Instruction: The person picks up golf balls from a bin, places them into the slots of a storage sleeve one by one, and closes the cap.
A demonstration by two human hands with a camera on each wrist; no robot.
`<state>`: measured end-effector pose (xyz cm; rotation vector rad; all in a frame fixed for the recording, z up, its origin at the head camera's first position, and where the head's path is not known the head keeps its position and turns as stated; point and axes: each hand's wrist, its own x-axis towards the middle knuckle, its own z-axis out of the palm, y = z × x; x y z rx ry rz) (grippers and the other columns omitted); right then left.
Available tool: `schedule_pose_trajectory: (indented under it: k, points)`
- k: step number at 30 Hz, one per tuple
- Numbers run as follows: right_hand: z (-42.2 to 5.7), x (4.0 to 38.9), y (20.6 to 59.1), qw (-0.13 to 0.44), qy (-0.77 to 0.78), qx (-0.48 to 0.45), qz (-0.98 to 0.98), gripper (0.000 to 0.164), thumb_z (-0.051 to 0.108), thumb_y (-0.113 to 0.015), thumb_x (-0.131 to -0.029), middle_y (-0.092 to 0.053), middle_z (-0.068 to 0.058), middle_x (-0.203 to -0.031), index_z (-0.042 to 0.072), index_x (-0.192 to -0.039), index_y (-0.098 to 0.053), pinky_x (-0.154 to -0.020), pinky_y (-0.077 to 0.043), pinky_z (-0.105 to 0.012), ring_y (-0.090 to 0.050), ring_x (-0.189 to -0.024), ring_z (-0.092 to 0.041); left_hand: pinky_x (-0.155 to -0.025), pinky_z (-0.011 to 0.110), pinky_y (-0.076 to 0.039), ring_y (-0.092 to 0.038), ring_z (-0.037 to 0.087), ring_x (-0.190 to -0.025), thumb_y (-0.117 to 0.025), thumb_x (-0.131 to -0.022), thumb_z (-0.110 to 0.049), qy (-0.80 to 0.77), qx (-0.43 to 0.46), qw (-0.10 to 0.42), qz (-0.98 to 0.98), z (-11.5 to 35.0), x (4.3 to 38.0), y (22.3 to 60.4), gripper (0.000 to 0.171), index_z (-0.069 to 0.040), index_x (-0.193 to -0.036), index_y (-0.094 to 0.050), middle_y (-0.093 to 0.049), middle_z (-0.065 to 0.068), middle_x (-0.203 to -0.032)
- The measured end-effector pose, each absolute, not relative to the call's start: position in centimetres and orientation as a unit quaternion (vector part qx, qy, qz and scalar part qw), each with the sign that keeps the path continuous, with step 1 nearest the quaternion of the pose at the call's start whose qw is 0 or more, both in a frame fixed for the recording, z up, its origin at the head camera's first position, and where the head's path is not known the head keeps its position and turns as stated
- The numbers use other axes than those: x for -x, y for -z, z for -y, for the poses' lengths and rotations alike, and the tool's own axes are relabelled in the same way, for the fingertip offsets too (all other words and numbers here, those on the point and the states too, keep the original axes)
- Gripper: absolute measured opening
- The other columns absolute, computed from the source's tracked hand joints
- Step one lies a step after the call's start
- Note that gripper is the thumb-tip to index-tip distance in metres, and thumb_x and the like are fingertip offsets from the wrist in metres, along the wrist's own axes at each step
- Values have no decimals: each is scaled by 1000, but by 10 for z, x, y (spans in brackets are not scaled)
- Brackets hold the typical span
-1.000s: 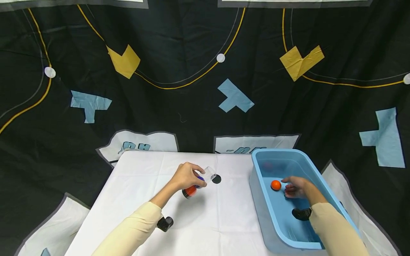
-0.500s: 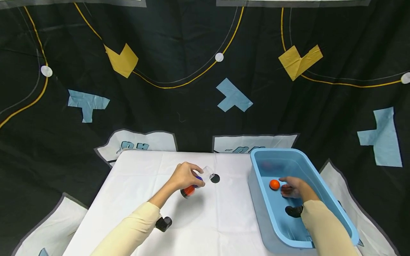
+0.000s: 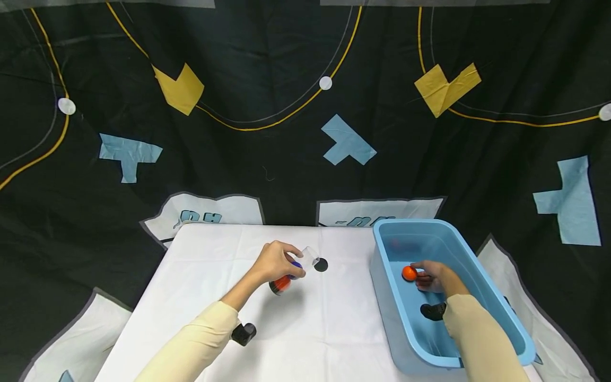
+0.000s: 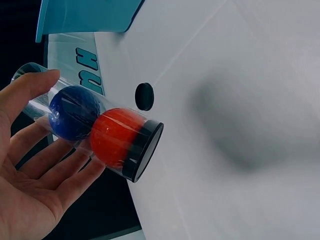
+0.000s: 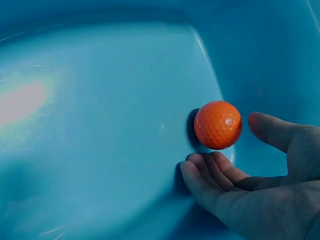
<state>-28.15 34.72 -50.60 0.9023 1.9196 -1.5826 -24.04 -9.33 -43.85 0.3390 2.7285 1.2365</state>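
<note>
In the head view my left hand (image 3: 277,262) grips a clear plastic tube (image 3: 310,256), held tilted above the white table. Inside the tube are a blue ball (image 4: 75,114) and an orange-red ball (image 4: 114,135), which sits against the black end cap (image 4: 146,150). The tube's other end has no cap visible on it. A loose black cap (image 3: 321,265) lies on the table beside the tube. Over in the light blue tub (image 3: 384,302), my right hand (image 3: 433,277) is spread around an orange golf ball (image 5: 216,125); the right wrist view shows a gap between thumb and ball.
The tub stands on the right side of the white-covered table (image 3: 343,318), its walls rising around my right hand. Behind the table hangs a black cloth (image 3: 267,175) with yellow and blue tape pieces. Dark wrist devices show at both sleeves.
My right hand has moved left inside the tub, up to the orange golf ball. The left hand keeps holding the tube in nearly the same place.
</note>
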Motion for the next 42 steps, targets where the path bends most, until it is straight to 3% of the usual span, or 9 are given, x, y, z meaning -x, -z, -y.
schedule_pose_trajectory:
  k: [9,19,24,28,34,38,42]
  points:
    - [-348,280,509,237,563,-332,-719,42,17,-61,-100,-62,-20,-99,-14,-125,-46,-96,-56,-37,-62,-90,-27,-65,28,-59,-72,16,-74,-93,-67,-21,-406,-110,61,-905,93,240,440,40,-9,-102,-79,-79,9,-87]
    - [-345,281,514,223,548,-331,-735,52,16,-68,-94,-57,-25,-111,-12,-130,-43,-100,-55,-44,-59,-99,-32,-66,29,-60,-74,18,-75,-93,-67,-21,-408,-113,61,-904,94,240,439,40,-8,-103,-79,-79,10,-89]
    - [-343,284,518,219,538,-334,-743,60,15,-70,-92,-55,-26,-112,-12,-136,-39,-91,-58,-40,-58,-99,-33,-66,29,-60,-73,18,-76,-93,-67,-21,-406,-107,60,-906,95,239,439,40,-8,-102,-79,-79,10,-88]
    - [-342,283,521,218,541,-331,-742,57,13,-68,-93,-54,-26,-112,-12,-135,-38,-87,-58,-38,-58,-96,-33,-67,29,-60,-73,19,-78,-93,-67,-21,-405,-107,62,-906,96,238,440,40,-9,-103,-79,-79,10,-89]
    - [-344,282,516,222,563,-332,-723,49,9,-67,-94,-51,-24,-118,-10,-131,-42,-93,-58,-38,-57,-98,-31,-68,30,-61,-74,19,-78,-93,-67,-20,-406,-110,57,-905,96,239,440,40,-9,-102,-79,-79,11,-89]
    - [-343,286,515,225,566,-343,-715,42,9,-67,-94,-51,-22,-113,-9,-125,-46,-87,-59,-33,-56,-93,-28,-67,30,-60,-74,19,-76,-93,-67,-20,-410,-109,58,-904,97,239,439,40,-8,-102,-79,-79,10,-88]
    - [-341,284,516,220,578,-357,-701,40,8,-66,-94,-54,-24,-110,-10,-125,-47,-85,-60,-32,-63,-85,-27,-66,28,-59,-73,17,-76,-93,-67,-21,-406,-110,60,-905,97,238,439,40,-8,-102,-79,-79,9,-87]
